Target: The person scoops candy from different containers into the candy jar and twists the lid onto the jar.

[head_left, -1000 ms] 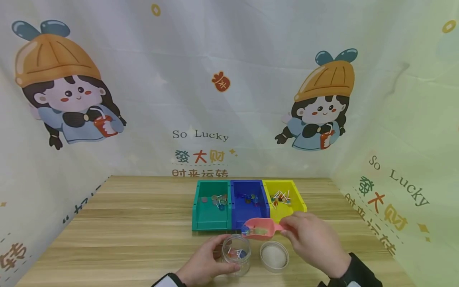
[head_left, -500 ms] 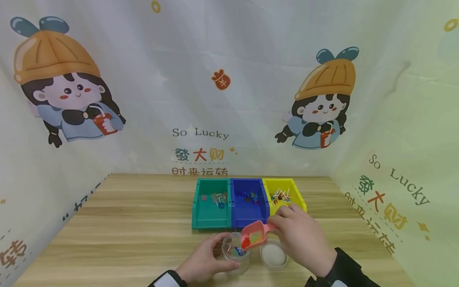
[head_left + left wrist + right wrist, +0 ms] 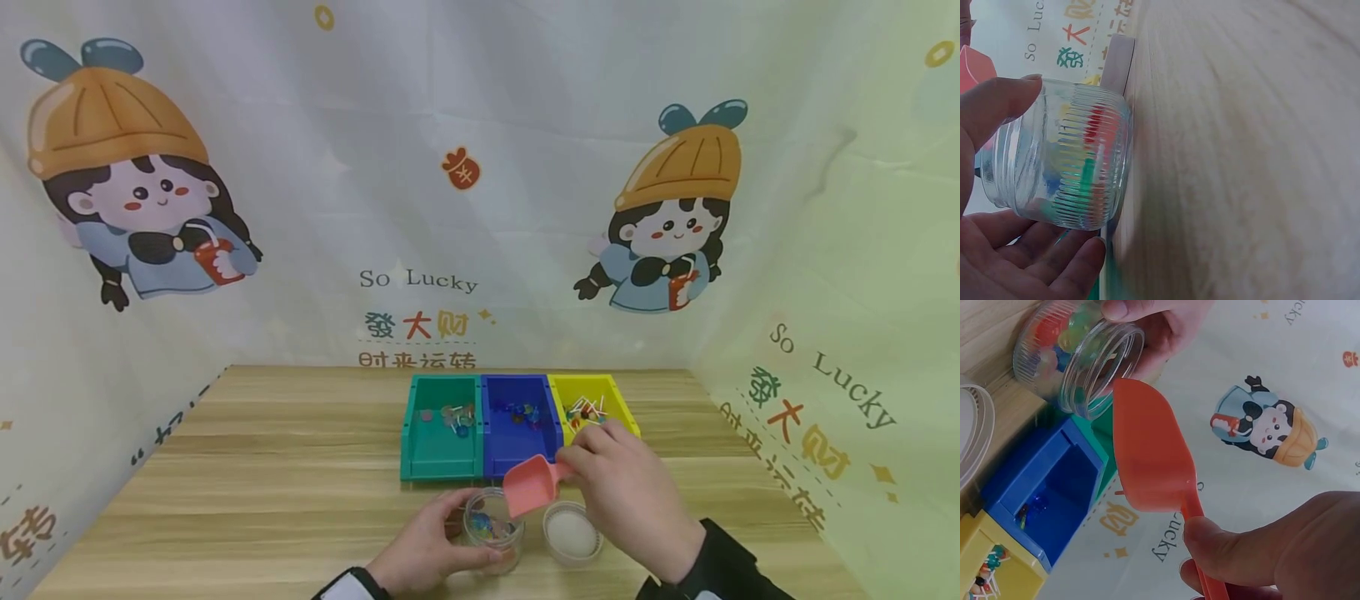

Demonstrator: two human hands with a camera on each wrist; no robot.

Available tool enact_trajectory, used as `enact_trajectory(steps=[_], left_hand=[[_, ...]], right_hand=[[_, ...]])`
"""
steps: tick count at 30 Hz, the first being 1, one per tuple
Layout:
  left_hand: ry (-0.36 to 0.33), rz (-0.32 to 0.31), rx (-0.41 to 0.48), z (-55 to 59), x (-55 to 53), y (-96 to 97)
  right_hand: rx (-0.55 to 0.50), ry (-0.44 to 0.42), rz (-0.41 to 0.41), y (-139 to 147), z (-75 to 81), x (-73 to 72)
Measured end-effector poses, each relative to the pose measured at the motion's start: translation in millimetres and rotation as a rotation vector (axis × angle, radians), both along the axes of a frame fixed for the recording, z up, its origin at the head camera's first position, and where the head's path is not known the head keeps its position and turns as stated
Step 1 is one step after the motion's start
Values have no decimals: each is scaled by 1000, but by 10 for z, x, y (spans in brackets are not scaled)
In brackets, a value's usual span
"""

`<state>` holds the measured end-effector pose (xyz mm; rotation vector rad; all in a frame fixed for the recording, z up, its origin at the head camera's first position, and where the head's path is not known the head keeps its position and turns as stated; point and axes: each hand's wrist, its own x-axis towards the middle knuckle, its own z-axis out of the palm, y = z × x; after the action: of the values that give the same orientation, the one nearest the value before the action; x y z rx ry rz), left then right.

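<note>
Wrapping round from nine o'clock, the left hand [image 3: 438, 537] grips the clear jar [image 3: 509, 552], coloured pieces [image 3: 483, 525] inside; the pink scoop [image 3: 529, 487] tilts close between one and two, white lid [image 3: 572, 533] at three, and the right hand [image 3: 628, 504] pinches that scoop's handle [image 3: 1192, 505]!

The scoop [image 3: 529, 486] in my right fingers [image 3: 587, 460] is plain coral; the jar [image 3: 1029, 165] in my left fingers [image 3: 1082, 262] is clear, with red, yellow, green and blue pieces [image 3: 1072, 331] inside. Beyond sit a green bin [image 3: 442, 458] at left, a blue bin [image 3: 521, 454] in the middle and a yellow bin [image 3: 622, 412] at right. My desk [image 3: 262, 467] is streaked light brown, the far curtain [image 3: 375, 100] whitish with orange-hatted cartoons [image 3: 156, 192].
</note>
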<state>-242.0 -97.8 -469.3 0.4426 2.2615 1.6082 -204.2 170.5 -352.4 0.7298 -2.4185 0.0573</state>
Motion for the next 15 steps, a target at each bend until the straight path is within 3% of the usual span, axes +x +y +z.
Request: enact_trajectory(steps=[9, 15], left_hand=[[13, -6, -5, -2, 0, 0], [-15, 5, -7, 29, -20, -1]], right_hand=[[-6, -62, -36, 79, -40, 0], [8, -85, -48, 103, -38, 3]])
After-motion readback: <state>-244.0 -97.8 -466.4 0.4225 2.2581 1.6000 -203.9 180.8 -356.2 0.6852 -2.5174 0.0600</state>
